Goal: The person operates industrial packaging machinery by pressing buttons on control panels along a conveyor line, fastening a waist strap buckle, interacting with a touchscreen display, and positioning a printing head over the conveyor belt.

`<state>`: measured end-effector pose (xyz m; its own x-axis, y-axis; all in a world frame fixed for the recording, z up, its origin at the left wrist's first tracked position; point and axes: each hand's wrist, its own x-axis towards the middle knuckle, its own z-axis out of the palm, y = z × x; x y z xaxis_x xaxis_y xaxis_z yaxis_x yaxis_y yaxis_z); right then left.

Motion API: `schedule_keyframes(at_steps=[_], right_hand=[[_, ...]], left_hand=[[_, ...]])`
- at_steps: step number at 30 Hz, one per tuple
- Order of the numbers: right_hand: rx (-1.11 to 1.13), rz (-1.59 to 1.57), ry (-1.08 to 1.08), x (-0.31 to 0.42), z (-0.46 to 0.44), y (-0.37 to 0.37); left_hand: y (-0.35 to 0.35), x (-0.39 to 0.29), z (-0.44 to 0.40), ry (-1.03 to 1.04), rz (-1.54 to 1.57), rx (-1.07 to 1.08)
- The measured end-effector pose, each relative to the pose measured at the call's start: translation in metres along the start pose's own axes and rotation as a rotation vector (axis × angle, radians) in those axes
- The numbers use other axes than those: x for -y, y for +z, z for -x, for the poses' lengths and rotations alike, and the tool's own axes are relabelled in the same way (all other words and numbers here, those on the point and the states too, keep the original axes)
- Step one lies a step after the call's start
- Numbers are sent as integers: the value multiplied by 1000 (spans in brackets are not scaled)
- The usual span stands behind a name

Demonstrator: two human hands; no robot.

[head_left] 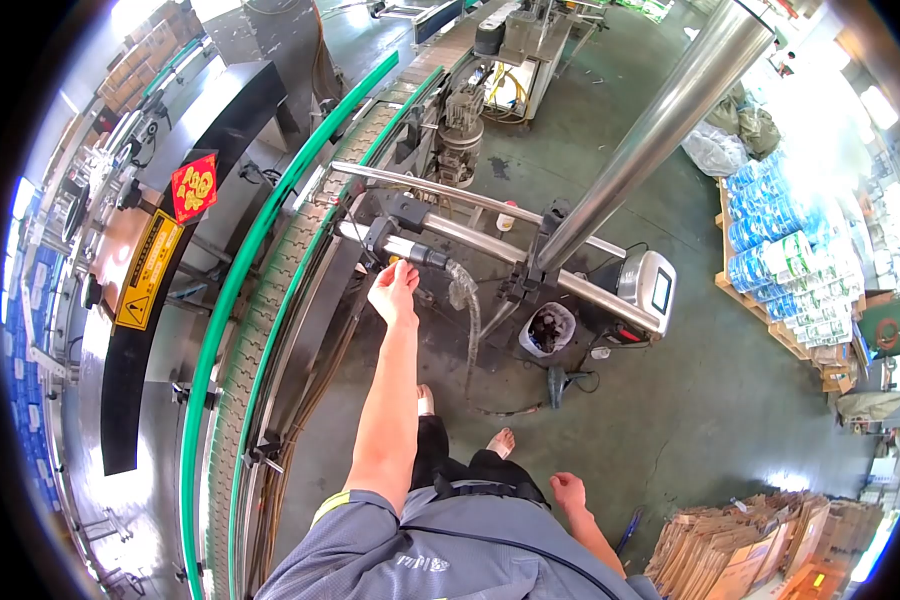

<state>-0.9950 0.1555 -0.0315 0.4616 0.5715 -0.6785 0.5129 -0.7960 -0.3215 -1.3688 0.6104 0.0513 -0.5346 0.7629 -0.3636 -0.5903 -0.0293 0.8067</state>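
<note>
My left hand (395, 292) reaches forward with its fingertips pinched together just under a silver and black cylindrical print head (395, 245). Whatever small part lies between those fingertips is hidden. A clear, wrapped hose (463, 292) hangs down from the black end of the print head. Clamps fix the head to a metal bracket rail (475, 238) beside the curved conveyor (285, 270). Down by my right side, my right hand (568, 490) hangs with its fingers curled, and no object shows in it.
A thick steel post (660, 130) rises on the right of the rail, near a printer box with a screen (650, 290). Below are a lined waste bin (548, 330) and a heat gun (556, 385). Flattened cartons (740, 545) and wrapped bottle packs (780, 250) stand to the right.
</note>
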Motion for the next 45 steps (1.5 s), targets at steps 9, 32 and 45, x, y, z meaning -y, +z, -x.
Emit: schedule_keyframes(at_steps=[9,32,45], right_hand=[[-7,-12,-17,4,-1,0],[-10,-9,0,-1,0,2],[0,-12,-10,5,2,-1]], left_hand=[[0,2,-2,138,-82,21],[12,-6,11,411,-561,-109],[-11,9,-9,-102,124,26]])
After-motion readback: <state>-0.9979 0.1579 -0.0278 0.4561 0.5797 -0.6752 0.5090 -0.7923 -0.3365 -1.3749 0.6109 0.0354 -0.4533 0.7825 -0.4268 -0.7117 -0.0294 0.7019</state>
